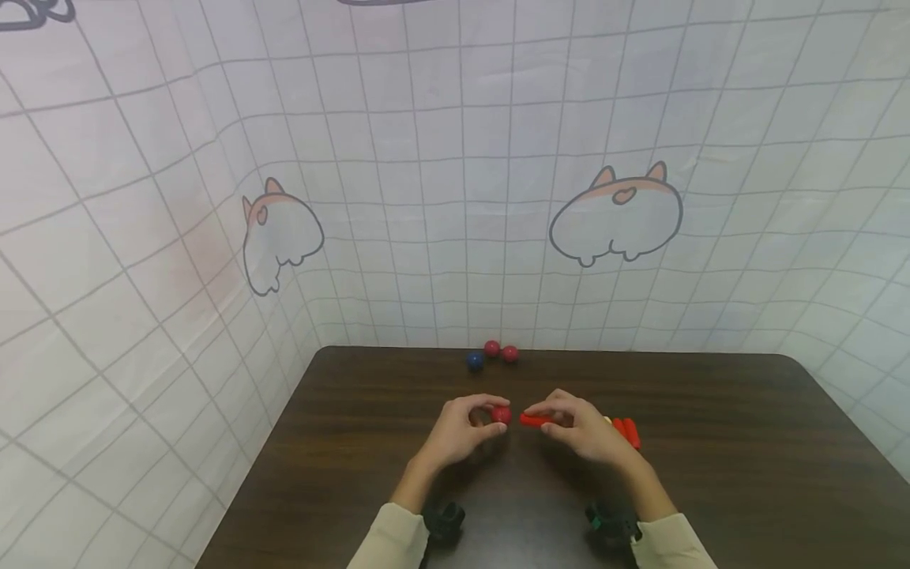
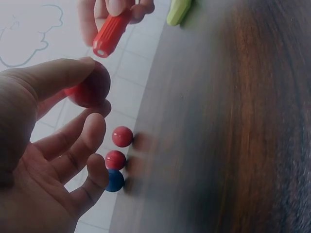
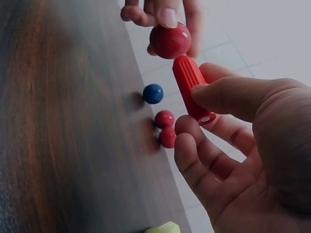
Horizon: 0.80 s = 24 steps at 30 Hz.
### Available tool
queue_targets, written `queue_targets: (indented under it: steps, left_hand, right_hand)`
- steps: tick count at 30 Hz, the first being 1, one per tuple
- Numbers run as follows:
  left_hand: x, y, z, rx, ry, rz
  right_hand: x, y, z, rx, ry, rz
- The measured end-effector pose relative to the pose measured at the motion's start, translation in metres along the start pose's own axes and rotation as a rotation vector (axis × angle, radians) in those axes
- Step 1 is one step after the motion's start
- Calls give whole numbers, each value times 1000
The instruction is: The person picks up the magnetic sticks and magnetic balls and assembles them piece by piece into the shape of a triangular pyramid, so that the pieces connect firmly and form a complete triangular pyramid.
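Observation:
My left hand (image 1: 455, 433) pinches a red ball (image 2: 92, 86) between thumb and fingers above the dark table. Facing it, my right hand (image 1: 588, 433) grips a short ribbed red rod (image 3: 188, 82) between thumb and fingers. The rod has a small pale disc at its end, and a similar shiny spot shows on the ball in the right wrist view. In the head view, the rod points at the ball across a narrow gap.
Toward the table's back edge sit a blue ball (image 1: 475, 361) and two red balls (image 1: 492, 348). Beyond my right hand lie red rods (image 1: 630, 433) and a yellow-green piece (image 2: 179, 11). A white gridded cloth (image 1: 483, 197) hangs behind the wooden table (image 1: 711, 442).

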<state>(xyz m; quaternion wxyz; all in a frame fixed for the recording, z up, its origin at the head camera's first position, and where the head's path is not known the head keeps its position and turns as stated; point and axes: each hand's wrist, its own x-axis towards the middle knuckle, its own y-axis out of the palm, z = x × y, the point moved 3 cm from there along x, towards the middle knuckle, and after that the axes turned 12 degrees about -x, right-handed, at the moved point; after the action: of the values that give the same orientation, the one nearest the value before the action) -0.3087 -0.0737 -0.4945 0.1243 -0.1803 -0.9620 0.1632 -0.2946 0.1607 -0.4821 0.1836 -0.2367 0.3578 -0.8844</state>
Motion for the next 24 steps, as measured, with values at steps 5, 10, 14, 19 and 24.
queue_targets:
  steps: [5,10,14,19,24]
  left_hand:
    - [-1,2,-2,-4,1,25]
    - [0,3,-1,-2,3,31]
    - [0,2,-1,-4,1,31]
    - [-1,1,-3,-3,-17,33]
    - [-1,4,-1,13,-52,63]
  right_hand:
    - [1,3,-1,-18,39,-3]
    - [0,5,-4,-46,96,-2]
    - [-1,5,-8,-37,147,-1]
    - [-1,3,-12,-20,168,-3]
    - [0,2,-11,-22,150,-7]
